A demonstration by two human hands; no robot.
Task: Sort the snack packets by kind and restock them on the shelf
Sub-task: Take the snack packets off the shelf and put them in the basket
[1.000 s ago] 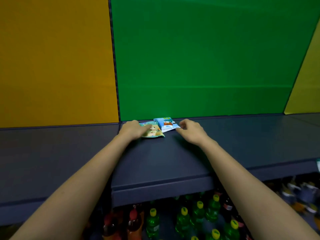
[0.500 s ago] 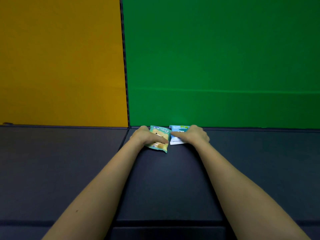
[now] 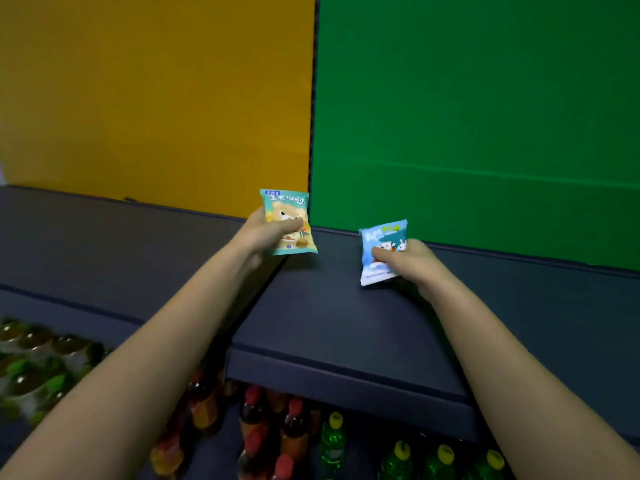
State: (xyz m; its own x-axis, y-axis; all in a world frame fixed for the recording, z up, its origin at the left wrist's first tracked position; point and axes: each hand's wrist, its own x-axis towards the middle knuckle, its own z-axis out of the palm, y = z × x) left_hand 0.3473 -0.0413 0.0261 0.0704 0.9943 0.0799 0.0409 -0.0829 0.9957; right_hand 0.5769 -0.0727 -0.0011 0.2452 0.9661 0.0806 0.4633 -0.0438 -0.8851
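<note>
- Right, nearest to us, the bottles [image 3: 332, 438] stand in rows on the level below, red caps to the left and yellow caps on green to the right. Nobody is touching them.
- Above them, the dark shelf [image 3: 329, 323] runs back with both forearms stretched out over it.
- And there's the change: the two packets that were lying side by side at the back a moment ago are now up and well apart!
- The left hand [image 3: 266, 230] has its fingers curled round the teal bear packet [image 3: 289, 209], thumb across the front, holding it upright and clear of the shelf.
- The right hand [image 3: 412, 261] pinches the blue packet [image 3: 381, 237] low over the shelf; whether its bottom edge touches, I can't tell.
- One kind per hand, so the sorting looks done for this pair, and placing is what's left.
- Behind, the yellow panel [image 3: 156, 98] meets the green panel [image 3: 485, 116], and the teal packet sits just left of that seam.
</note>
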